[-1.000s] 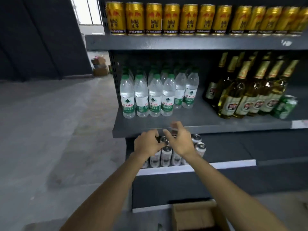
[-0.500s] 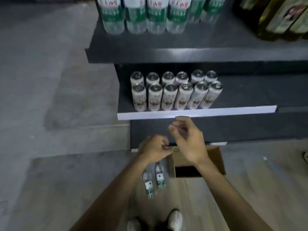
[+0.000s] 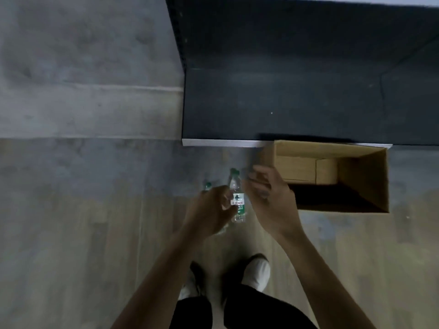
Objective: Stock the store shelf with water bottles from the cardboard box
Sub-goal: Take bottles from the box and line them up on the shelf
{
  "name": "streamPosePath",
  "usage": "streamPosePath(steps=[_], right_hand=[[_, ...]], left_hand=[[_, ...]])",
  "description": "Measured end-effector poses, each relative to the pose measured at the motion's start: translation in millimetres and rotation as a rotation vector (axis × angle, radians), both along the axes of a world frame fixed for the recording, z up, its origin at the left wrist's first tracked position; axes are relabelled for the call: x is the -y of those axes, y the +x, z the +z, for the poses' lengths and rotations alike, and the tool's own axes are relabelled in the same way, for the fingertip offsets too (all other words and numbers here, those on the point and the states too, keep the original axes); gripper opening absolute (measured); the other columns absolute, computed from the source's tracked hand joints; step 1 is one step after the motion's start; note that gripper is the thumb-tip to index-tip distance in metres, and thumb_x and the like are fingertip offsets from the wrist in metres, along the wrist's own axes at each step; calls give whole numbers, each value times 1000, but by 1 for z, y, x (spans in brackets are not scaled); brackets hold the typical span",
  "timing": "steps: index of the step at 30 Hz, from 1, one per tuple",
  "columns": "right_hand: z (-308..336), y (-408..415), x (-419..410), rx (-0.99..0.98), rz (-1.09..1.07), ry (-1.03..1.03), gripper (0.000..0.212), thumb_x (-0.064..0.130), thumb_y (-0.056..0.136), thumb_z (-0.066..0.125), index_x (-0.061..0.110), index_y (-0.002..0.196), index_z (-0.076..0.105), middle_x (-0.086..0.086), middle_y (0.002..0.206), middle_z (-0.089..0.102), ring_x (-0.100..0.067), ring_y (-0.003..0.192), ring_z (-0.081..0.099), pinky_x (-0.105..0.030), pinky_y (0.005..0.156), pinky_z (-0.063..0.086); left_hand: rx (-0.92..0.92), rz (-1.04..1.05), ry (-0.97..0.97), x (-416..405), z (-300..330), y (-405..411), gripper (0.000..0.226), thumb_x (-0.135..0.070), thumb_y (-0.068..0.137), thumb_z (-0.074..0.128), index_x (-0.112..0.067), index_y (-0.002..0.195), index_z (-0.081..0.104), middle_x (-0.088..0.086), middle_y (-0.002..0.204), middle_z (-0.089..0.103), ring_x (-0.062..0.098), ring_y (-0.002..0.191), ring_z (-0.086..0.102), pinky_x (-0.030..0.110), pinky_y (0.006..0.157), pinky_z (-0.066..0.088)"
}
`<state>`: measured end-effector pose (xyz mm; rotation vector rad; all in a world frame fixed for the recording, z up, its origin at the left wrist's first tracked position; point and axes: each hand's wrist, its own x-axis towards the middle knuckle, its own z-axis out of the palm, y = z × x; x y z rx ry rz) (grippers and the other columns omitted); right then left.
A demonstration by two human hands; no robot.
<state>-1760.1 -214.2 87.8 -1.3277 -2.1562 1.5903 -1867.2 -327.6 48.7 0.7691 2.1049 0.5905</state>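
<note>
While two water bottles (image 3: 238, 205) stand upright on the floor left of the cardboard box (image 3: 365, 176), I judge my loosely curled left hand (image 3: 210, 210) nearer, right hand (image 3: 268, 198) spread, both holding nothing.

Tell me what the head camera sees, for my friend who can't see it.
Two bare hands, left and right, reach down toward two water bottles standing on the floor. An open cardboard box sits beside them, against a dark shelf base.

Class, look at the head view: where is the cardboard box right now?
The cardboard box sits open on the floor at centre right, against the shelf base, just right of the right hand and two bottles.
</note>
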Motion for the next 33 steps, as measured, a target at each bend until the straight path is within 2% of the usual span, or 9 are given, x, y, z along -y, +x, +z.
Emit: streamPosePath(steps=[6,10,15,18,24,26,29,31,33], right_hand=[[-117,-13,0,140,83,-3,48,50,85,68,31,126,52,10,124,64,-8,111,62,-33,93,54],[-178,-25,2,198,189,3,59,56,80,69,32,130,50,8,132,60,-13,115,60,-25,92,48],[-249,-40,1,296,350,89,65,59,80,68,26,133,49,0,130,60,-16,113,59,-24,87,47],[-294,-48,11,423,468,88,67,61,80,66,23,133,51,-3,128,58,-17,112,57,-25,85,47],[-363,-55,38,529,565,142,38,48,83,69,19,105,58,0,101,64,-8,79,55,-13,56,34],[-380,-54,41,549,584,167,47,46,83,71,16,114,55,-4,110,62,-12,89,56,-16,65,42],[-392,-64,38,613,611,93,66,52,78,75,11,124,52,-9,119,60,-25,107,60,-29,83,50],[-393,-74,37,623,644,57,55,53,72,79,14,105,58,-5,104,62,-22,97,63,-24,69,47],[-393,-84,39,626,679,44,38,46,71,81,19,79,56,2,83,61,-12,72,60,-19,50,40]], left_hand=[[-25,36,-167,14,-129,4,21,-41,82,63,-26,97,63,-6,94,74,19,89,69,31,77,51],[-39,128,-188,19,-190,6,30,-41,81,70,-28,107,62,-9,97,73,15,92,68,23,67,37],[-43,258,-305,31,-254,6,45,-51,80,72,-27,117,61,-7,109,70,16,96,65,28,71,43],[-1,285,-400,39,-292,24,58,-59,81,67,-27,128,56,-6,116,68,16,103,65,32,81,52],[-53,410,-460,43,-339,52,87,-69,79,62,-17,141,32,4,135,54,24,116,60,34,86,49],[-104,409,-427,47,-350,53,100,-72,79,59,-17,151,17,6,145,44,24,121,57,36,88,50],[-155,432,-319,51,-358,55,112,-76,73,62,-22,156,8,2,142,49,21,115,61,36,85,52],[-157,455,-307,54,-360,61,115,-76,69,65,-24,155,10,0,135,56,22,111,64,36,85,52],[-174,445,-361,57,-364,66,108,-72,72,66,-24,153,14,0,129,60,24,108,65,36,83,52]])
